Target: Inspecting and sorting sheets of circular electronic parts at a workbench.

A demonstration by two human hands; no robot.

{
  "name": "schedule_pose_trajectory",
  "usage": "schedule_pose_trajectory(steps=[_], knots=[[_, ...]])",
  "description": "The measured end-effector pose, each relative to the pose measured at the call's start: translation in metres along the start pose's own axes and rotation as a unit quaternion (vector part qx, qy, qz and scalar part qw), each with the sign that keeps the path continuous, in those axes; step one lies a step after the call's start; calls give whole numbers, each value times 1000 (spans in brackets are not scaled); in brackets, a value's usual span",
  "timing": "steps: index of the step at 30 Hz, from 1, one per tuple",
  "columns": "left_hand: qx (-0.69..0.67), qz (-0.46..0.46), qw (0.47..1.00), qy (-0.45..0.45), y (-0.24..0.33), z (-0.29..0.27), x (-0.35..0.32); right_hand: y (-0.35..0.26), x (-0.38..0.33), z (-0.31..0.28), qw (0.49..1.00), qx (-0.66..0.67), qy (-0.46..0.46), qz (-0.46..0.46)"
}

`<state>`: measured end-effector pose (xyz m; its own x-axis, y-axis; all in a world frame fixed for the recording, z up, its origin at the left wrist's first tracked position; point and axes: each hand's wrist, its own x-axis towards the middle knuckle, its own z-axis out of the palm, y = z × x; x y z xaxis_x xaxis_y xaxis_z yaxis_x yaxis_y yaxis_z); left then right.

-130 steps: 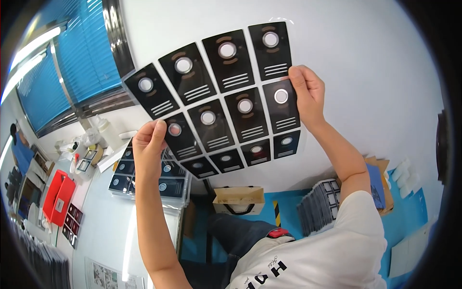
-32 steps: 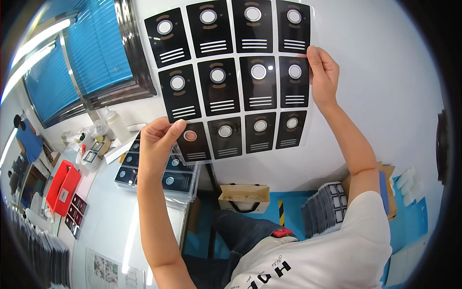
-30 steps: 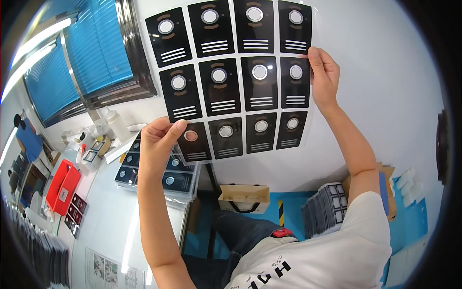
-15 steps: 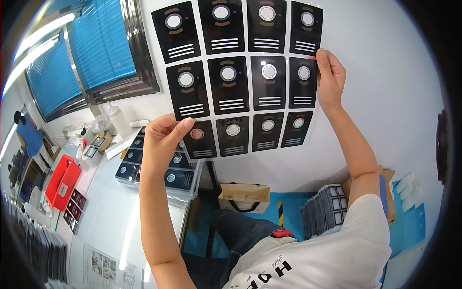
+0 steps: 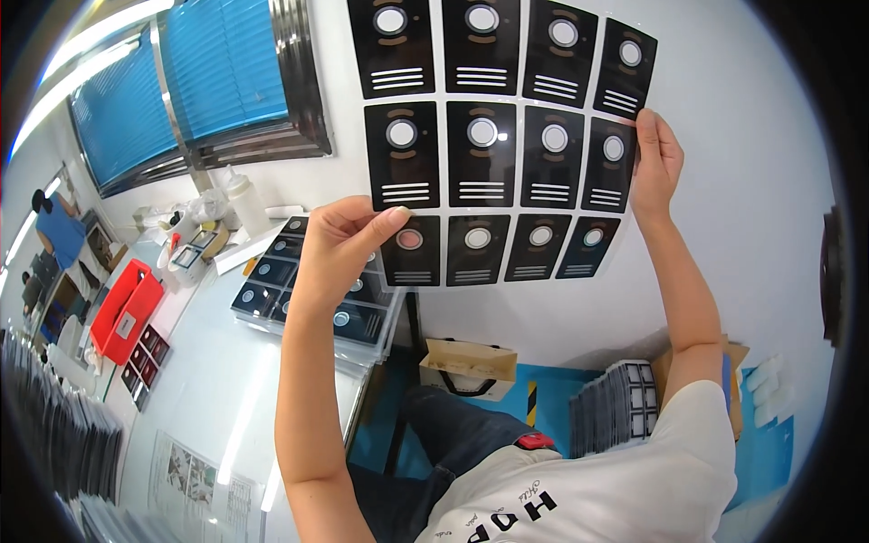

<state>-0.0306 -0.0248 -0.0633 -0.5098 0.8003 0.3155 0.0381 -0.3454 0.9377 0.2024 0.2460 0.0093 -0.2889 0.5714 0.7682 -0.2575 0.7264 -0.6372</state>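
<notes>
A clear sheet bearing rows of black printed panels [image 5: 482, 172] is held up in front of me, each panel with a round window and most with pale stripes. My left hand [image 5: 348, 240] pinches its lower left edge between thumb and fingers, the thumb lying beside a panel whose circle looks pinkish. On the sheet's right edge, my right hand [image 5: 658, 163] grips with the thumb in front and fingers partly hidden. Below and left of the sheet, a stack of similar panel sheets [image 5: 262, 294] lies on the table, partly covered by my left arm.
On the white table [image 5: 195, 362] stand a red bin [image 5: 127, 312], small dark panels [image 5: 145, 362] and a squeeze bottle [image 5: 246, 204]. Stacked sheets [image 5: 63, 416] fill the left side. A paper bag [image 5: 468, 366] and a stack of framed sheets [image 5: 611, 407] are below. Another person stands far left.
The sheet and both hands have shifted right in the view, and the background has shifted slightly right too. Both hands keep their hold on the sheet.
</notes>
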Motion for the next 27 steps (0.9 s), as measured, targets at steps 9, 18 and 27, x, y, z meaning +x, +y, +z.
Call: schedule_pose_trajectory(steps=[9, 18, 27], knots=[[-10, -9, 1000, 5, 4, 2, -2, 0, -2, 6, 999, 31, -21, -6], [-8, -13, 1000, -12, -4, -3, -4, -9, -11, 23, 999, 22, 33, -30], [6, -6, 1000, -21, -11, -3, -12, 2, -21, 2, 999, 27, -31, -19]])
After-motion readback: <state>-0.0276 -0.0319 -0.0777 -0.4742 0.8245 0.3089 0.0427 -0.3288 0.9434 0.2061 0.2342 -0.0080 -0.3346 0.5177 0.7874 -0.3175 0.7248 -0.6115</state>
